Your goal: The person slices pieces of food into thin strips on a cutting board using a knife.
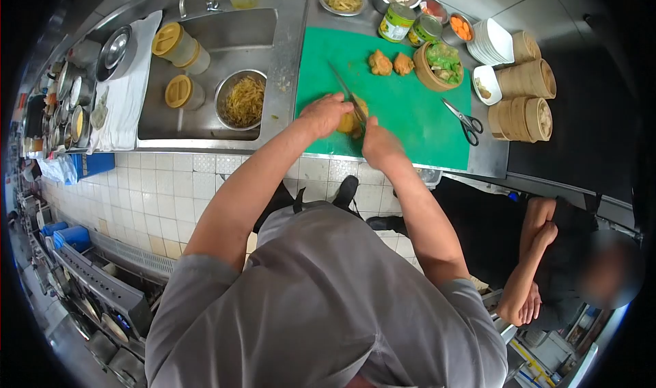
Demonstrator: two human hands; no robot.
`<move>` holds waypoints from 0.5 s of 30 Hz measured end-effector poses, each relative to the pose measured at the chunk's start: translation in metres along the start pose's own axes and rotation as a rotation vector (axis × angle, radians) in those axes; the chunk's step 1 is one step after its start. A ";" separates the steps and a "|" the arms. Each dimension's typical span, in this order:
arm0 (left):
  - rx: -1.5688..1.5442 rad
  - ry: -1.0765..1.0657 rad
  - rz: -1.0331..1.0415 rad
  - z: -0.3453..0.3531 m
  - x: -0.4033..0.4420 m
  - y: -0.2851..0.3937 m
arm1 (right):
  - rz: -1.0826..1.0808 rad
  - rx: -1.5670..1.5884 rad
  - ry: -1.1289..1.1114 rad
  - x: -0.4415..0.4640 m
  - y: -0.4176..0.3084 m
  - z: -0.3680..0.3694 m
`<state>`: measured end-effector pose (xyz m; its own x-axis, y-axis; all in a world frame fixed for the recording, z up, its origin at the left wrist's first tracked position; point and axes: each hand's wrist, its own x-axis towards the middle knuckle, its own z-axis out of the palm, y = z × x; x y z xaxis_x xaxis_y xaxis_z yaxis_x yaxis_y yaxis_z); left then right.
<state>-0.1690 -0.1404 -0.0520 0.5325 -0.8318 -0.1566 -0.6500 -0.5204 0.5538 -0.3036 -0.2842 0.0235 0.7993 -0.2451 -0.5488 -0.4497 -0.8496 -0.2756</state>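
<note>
My right hand (383,146) grips a knife (347,87), its blade slanting away to the upper left over a golden-brown piece of food (350,123). Fingers of my left hand (326,114) are bent against that piece, close beside the blade; my hands and the knife partly cover it. Both hands are at the near edge of the green cutting board (410,131). Farther back on the board lie two similar golden-brown pieces (391,63), beside a bamboo steamer basket (439,67) with green leaves in it. Scissors (466,123) lie at the board's right side.
On the left is a sink (205,125) with yellow-lidded containers (179,49) and a bowl of yellowish strips (240,99). Cans (396,22), stacked white dishes (490,43) and bamboo steamers (523,118) stand behind and right. A person with crossed arms (529,265) is at the right.
</note>
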 end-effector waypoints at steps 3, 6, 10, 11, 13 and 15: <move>0.010 -0.016 0.019 -0.007 -0.002 0.003 | 0.048 -0.059 -0.012 -0.016 0.003 0.018; 0.005 -0.038 0.023 -0.008 -0.003 0.005 | 0.086 -0.018 0.017 0.004 0.009 0.047; -0.002 -0.043 0.026 -0.018 -0.009 0.010 | 0.013 0.014 0.028 0.008 -0.009 0.008; 0.003 -0.037 0.032 -0.015 -0.007 0.007 | 0.001 -0.008 -0.019 0.008 -0.011 -0.003; -0.028 0.134 0.091 0.001 -0.009 0.000 | 0.027 -0.033 -0.011 -0.010 -0.010 0.004; -0.028 0.092 0.087 0.001 -0.005 -0.004 | 0.055 -0.015 -0.018 -0.012 0.001 0.027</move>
<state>-0.1694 -0.1345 -0.0544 0.5235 -0.8514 -0.0319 -0.6809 -0.4405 0.5851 -0.3246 -0.2697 0.0091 0.7658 -0.2832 -0.5773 -0.4866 -0.8422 -0.2324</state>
